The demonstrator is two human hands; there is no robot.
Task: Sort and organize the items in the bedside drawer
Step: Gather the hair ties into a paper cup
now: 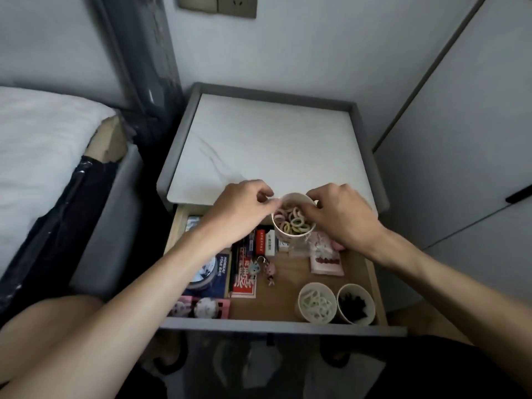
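The paper cup (290, 240) stands upright at the centre of the frame, long axis vertical and mouth up, over the back of the open drawer (259, 323). It is full of pastel hair ties (296, 221). The left hand (244, 205) has its grip pinched on the cup's left rim. The right hand (341, 218) curls its fingers over the right rim onto the ties; I cannot tell whether that grip has closed on one.

Lower right on the drawer's wooden floor, two more cups sit just beside each other, the white-ring cup (316, 302) and the dark-filled cup (356, 304). The desk (267, 145) above has a smooth white marbled top in a grey frame. A white-sheeted bed (37, 145) lies at the left.
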